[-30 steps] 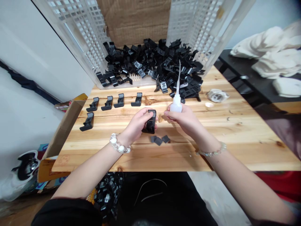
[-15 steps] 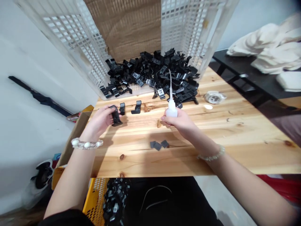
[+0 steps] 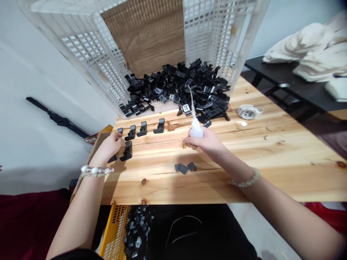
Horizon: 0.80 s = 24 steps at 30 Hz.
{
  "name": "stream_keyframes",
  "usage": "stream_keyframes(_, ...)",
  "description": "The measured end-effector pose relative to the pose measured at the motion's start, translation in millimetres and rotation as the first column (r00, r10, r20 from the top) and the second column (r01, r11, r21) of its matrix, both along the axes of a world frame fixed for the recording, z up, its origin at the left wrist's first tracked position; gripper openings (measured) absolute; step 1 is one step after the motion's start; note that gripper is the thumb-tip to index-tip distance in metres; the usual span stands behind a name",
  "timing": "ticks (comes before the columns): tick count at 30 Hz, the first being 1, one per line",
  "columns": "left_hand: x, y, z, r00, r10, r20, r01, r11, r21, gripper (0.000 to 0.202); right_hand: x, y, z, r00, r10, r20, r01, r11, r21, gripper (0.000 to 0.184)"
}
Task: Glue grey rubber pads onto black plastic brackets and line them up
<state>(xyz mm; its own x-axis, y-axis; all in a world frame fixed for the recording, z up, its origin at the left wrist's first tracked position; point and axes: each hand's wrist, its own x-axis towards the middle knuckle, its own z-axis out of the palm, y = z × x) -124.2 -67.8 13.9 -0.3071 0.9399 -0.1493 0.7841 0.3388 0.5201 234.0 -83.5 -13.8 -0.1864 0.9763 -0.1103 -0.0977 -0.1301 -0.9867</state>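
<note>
My left hand [image 3: 111, 144] lies at the left end of the wooden table [image 3: 244, 173], fingers loosely apart beside a black plastic clip [image 3: 127, 151] that stands free on the wood. Another clip [image 3: 112, 159] pokes out from under that hand. Just beyond is a row of clips [image 3: 142, 129]. My right hand [image 3: 207, 142] is closed round a small white squeeze bottle [image 3: 195, 129], its long thin nozzle pointing up. Three small dark pads [image 3: 184, 168] lie between my hands, nearer the table's front edge.
A white lattice crate [image 3: 89, 50] lies on its side at the back, with a heap of black clips [image 3: 179, 85] spilling out. A tape roll [image 3: 247, 112] and white cap [image 3: 241, 123] sit right. A yellow crate [image 3: 111, 231] of clips stands below.
My left hand carried a clip from the table's middle to the left and set it down beside the earlier ones. The right hand with the bottle barely moved. The view shifted left.
</note>
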Motion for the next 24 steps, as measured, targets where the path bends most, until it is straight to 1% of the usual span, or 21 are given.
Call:
stream_keyframes(3, 4.4, -9.2, 11.6, 0.986, 0.002, -0.167, 0.013, 0.996, 0.085, 0.024, -0.3, 0.1, -1.5, 1.000, 0.002, -0.030, -0.002, 1.000, 0.000, 0.029)
stream_keyframes(5, 10.0, -17.8, 12.2, 0.958, -0.037, -0.285, 0.061, 0.995, 0.078, 0.028, -0.8, -0.6, -1.7, 0.999, 0.007, -0.051, -0.007, 1.000, 0.003, 0.030)
stream_keyframes(8, 18.8, -30.6, 0.6, 0.903, -0.120, -0.412, 0.144, 0.989, 0.028, 0.040, -1.5, -1.7, -1.6, 0.998, 0.017, -0.063, -0.017, 1.000, -0.002, 0.031)
stream_keyframes(11, 25.0, -40.4, -16.2, 0.875, -0.180, -0.449, 0.187, 0.982, -0.030, 0.057, -1.9, -2.1, -2.0, 0.998, 0.014, -0.063, -0.015, 1.000, -0.021, 0.031)
stream_keyframes(13, 27.3, -44.5, -23.6, 0.857, -0.198, -0.475, 0.197, 0.979, -0.053, 0.056, -1.9, -2.0, -2.4, 0.998, 0.013, -0.067, -0.015, 1.000, -0.026, 0.030)
stream_keyframes(15, 29.2, -46.5, -25.6, 0.847, -0.193, -0.495, 0.195, 0.980, -0.048, 0.053, -1.8, -1.9, -2.9, 0.997, 0.018, -0.076, -0.020, 1.000, -0.020, 0.029)
stream_keyframes(18, 36.0, -46.4, -20.3, 0.831, -0.172, -0.529, 0.206, 0.979, 0.004, 0.051, -2.0, -1.8, -3.7, 0.996, 0.020, -0.086, -0.022, 1.000, -0.017, 0.030)
stream_keyframes(20, 46.5, -44.8, -14.5, 0.849, -0.176, -0.498, 0.238, 0.969, 0.064, 0.045, -2.5, -1.9, -4.3, 0.995, 0.017, -0.094, -0.020, 1.000, -0.024, 0.031)
stream_keyframes(21, 54.0, -43.8, -11.9, 0.872, -0.195, -0.449, 0.263, 0.960, 0.094, 0.040, -2.8, -2.0, -4.5, 0.995, 0.015, -0.099, -0.018, 0.999, -0.030, 0.031)
stream_keyframes(23, 73.2, -41.8, -9.0, 0.913, -0.280, -0.296, 0.328, 0.936, 0.125, 0.033, -3.3, -2.3, -5.0, 0.994, 0.018, -0.107, -0.022, 0.999, -0.038, 0.032)
stream_keyframes(24, 84.6, -41.3, -8.9, 0.917, -0.334, -0.218, 0.368, 0.920, 0.136, 0.031, -3.4, -2.4, -5.3, 0.994, 0.021, -0.109, -0.025, 0.999, -0.038, 0.031)
